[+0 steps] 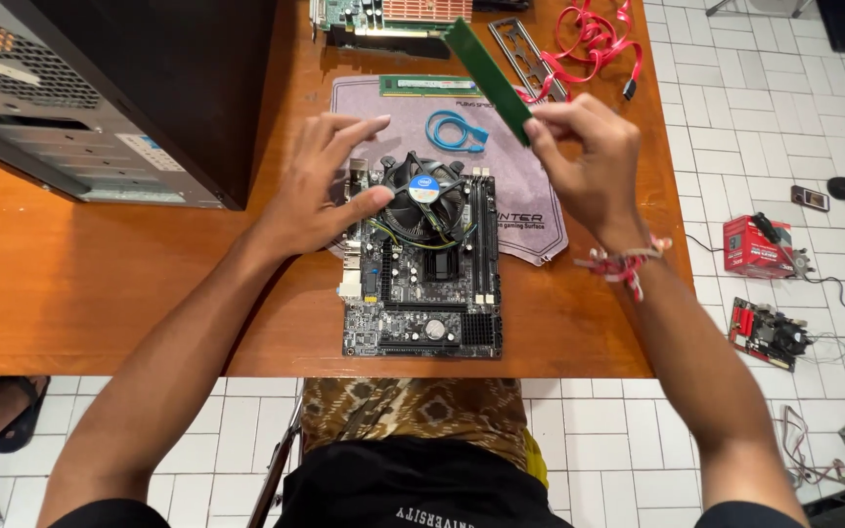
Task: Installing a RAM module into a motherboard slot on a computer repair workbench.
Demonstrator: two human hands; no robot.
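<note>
The right hand [587,166] pinches 1 green memory stick [488,66], tilted in the air above the motherboard [422,264]. The left hand [325,186], fingers spread, rests its thumb against the fan cooler [425,200] on the motherboard, which lies on the orange surface [100,284].

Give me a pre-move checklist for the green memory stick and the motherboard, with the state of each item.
1. Right hand grips the memory stick: ok, pinched at its lower end.
2. Left hand steadies the motherboard: ok, thumb by the cooler fan.
3. Memory slots unobstructed: ok, both look empty.
4. Slot latches open: cannot tell.
5. Stick lined up with the slots: not ok, held tilted above the mat.
</note>
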